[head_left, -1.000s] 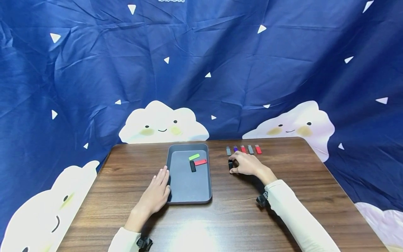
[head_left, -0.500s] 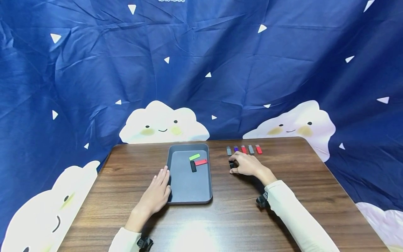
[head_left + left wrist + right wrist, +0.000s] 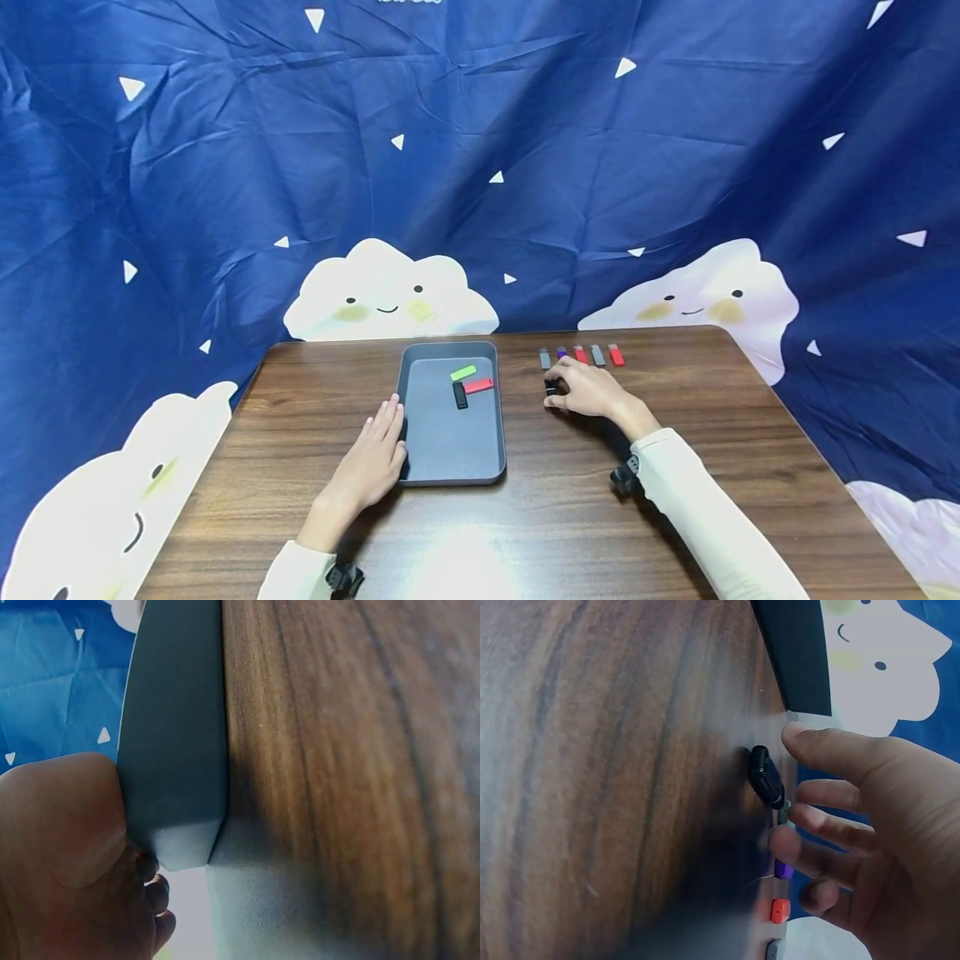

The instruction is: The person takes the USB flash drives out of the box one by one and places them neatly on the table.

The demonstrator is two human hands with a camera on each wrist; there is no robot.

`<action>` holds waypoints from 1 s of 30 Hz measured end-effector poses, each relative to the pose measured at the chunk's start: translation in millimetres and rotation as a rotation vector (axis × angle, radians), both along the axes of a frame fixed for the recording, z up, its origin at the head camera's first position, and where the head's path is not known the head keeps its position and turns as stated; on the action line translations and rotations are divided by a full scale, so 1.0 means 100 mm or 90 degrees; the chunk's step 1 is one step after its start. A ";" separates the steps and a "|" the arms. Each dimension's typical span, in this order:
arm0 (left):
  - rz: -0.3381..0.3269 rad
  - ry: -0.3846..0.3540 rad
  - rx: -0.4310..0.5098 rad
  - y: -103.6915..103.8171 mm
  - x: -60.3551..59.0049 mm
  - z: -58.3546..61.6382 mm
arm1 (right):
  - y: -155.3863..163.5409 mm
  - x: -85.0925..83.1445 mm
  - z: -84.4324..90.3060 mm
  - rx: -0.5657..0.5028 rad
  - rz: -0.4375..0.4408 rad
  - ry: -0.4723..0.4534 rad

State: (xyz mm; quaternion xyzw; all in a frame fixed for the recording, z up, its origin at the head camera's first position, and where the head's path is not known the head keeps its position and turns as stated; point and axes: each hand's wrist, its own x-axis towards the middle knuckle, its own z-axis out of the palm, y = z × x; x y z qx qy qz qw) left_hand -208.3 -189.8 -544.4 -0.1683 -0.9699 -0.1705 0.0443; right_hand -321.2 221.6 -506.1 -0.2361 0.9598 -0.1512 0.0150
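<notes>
On the table's right half, a black USB stick [image 3: 552,388] with a pale band lies under the curved thumb and forefinger of my right hand [image 3: 588,392]. From the right wrist, the black USB stick [image 3: 766,778] shows between the spread thumb [image 3: 832,746] and fingertips, with gaps at both ends. My left hand [image 3: 369,462] rests with straight fingers along the left wall of a grey tray [image 3: 450,450]. That tray wall [image 3: 176,735] fills the middle of the left wrist view, the palm against it. Inside the tray lie a green USB stick [image 3: 463,373], a red one [image 3: 478,386] and a black one [image 3: 460,395].
Behind my right hand, several USB sticks stand in a row near the back edge: a grey one [image 3: 545,359], a purple one [image 3: 562,353], a red one [image 3: 581,355] and others. A blue curtain [image 3: 480,167] hangs behind the wooden table [image 3: 300,400].
My right thumb has shifted slightly away from me, and less of the black USB stick shows between thumb and forefinger. The left hand and the tray hold their places.
</notes>
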 end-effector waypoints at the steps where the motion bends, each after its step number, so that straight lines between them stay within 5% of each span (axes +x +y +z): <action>1: -0.002 0.003 -0.001 0.00 0.00 0.00 | 0.00 0.00 0.01 -0.005 0.002 0.003; 9: -0.004 0.008 0.005 0.01 0.00 0.00 | -0.09 -0.03 0.15 -0.033 0.017 0.043; 18: 0.002 -0.012 0.016 0.06 0.05 0.14 | -0.33 -0.07 0.34 -0.048 0.039 0.082; 30: 0.004 -0.010 -0.001 0.06 0.06 0.15 | -0.70 -0.13 0.50 -0.054 0.066 0.065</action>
